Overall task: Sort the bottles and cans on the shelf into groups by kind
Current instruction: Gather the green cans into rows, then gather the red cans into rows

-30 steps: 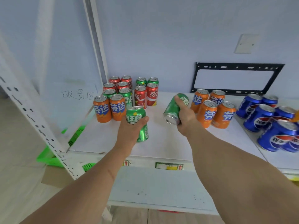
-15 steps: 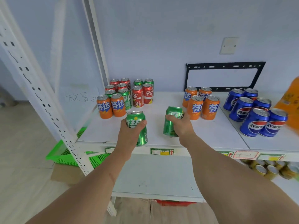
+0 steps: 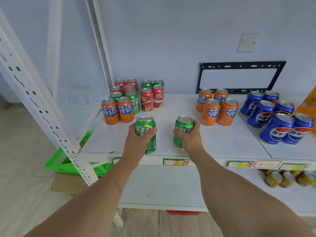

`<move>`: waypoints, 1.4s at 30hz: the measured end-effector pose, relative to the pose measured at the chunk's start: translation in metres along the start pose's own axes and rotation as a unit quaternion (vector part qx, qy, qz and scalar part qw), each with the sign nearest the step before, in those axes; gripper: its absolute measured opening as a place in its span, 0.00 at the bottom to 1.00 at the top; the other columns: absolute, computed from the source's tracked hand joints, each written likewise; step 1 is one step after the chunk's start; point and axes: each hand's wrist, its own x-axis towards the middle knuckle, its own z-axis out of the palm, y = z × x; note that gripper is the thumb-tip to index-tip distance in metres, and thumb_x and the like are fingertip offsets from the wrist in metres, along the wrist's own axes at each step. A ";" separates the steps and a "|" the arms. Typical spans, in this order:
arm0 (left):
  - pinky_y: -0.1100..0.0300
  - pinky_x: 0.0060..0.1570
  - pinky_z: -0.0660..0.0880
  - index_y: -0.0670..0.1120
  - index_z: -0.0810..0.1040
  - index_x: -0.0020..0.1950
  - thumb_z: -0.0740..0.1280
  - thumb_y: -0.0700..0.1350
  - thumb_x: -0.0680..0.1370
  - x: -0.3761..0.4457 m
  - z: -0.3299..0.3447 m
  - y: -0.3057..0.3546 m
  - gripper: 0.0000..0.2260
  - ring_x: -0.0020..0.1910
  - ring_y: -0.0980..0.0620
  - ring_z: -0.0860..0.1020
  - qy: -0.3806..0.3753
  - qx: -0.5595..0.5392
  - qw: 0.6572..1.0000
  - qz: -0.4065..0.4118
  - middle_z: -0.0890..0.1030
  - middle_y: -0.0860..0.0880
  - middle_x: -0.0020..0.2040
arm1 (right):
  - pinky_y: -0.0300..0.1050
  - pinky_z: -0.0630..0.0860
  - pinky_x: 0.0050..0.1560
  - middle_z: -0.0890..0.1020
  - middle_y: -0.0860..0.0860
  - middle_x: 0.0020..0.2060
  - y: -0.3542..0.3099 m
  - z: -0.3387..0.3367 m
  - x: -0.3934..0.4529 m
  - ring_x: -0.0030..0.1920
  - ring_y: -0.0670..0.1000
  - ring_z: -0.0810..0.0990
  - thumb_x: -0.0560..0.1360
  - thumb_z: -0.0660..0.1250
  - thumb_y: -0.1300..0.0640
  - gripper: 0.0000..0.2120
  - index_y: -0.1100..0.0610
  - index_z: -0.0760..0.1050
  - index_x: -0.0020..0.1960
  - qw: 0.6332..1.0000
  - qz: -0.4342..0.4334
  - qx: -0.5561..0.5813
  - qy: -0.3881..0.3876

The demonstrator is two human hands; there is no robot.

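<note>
1. Your left hand (image 3: 139, 142) wraps its fingers round a green can (image 3: 146, 132), upright, tab end up, at the near edge of the shelf (image 3: 213, 144).
2. Your right hand (image 3: 189, 136) grips a second green can (image 3: 183, 130) just right of it, its top leaning slightly right and away.
3. Orange cans (image 3: 217, 109) stand farther right.

Bright, even daylight-type light, soft shadows only. Wide-angle bend on shelf upright (image 3: 34, 106) at left edge. Slight motion blur far right, esp. orange bottle (image 3: 307, 106); center sharp, no glare.
</note>
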 end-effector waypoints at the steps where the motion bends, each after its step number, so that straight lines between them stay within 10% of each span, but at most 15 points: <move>1: 0.57 0.48 0.77 0.53 0.71 0.63 0.76 0.54 0.71 0.002 0.000 -0.001 0.24 0.51 0.56 0.79 -0.001 0.019 1.000 0.009 0.80 0.55 0.52 | 0.49 0.72 0.58 0.74 0.51 0.59 0.000 0.001 -0.002 0.57 0.53 0.74 0.70 0.76 0.60 0.36 0.52 0.60 0.71 1.000 -0.005 -0.006 0.000; 7: 0.59 0.47 0.75 0.54 0.74 0.61 0.77 0.54 0.69 0.008 0.002 0.004 0.24 0.50 0.58 0.78 -0.051 0.075 0.996 0.019 0.80 0.57 0.51 | 0.54 0.73 0.64 0.71 0.54 0.65 0.002 -0.006 -0.024 0.64 0.57 0.73 0.67 0.77 0.47 0.40 0.56 0.61 0.73 0.981 0.034 -0.190 0.021; 13: 0.53 0.59 0.74 0.54 0.72 0.58 0.79 0.49 0.68 0.018 0.011 0.002 0.24 0.54 0.52 0.78 -0.097 0.110 0.989 0.018 0.79 0.56 0.51 | 0.51 0.72 0.60 0.74 0.54 0.62 0.004 -0.022 -0.066 0.62 0.58 0.74 0.79 0.59 0.45 0.21 0.56 0.69 0.66 0.851 -0.002 -0.524 -0.036; 34: 0.53 0.64 0.70 0.46 0.65 0.74 0.75 0.58 0.71 0.048 0.004 0.017 0.37 0.65 0.49 0.73 -0.164 0.205 0.964 0.049 0.74 0.49 0.67 | 0.49 0.74 0.56 0.79 0.53 0.60 -0.048 -0.028 -0.076 0.59 0.56 0.77 0.80 0.58 0.46 0.18 0.54 0.75 0.64 0.827 -0.107 -0.551 0.017; 42: 0.49 0.55 0.76 0.47 0.79 0.57 0.65 0.59 0.78 0.084 -0.004 0.065 0.18 0.55 0.48 0.79 -0.092 0.380 0.892 0.226 0.82 0.48 0.57 | 0.49 0.75 0.51 0.79 0.52 0.59 -0.109 -0.011 -0.022 0.57 0.55 0.78 0.81 0.57 0.48 0.17 0.54 0.75 0.63 0.810 -0.198 -0.551 0.042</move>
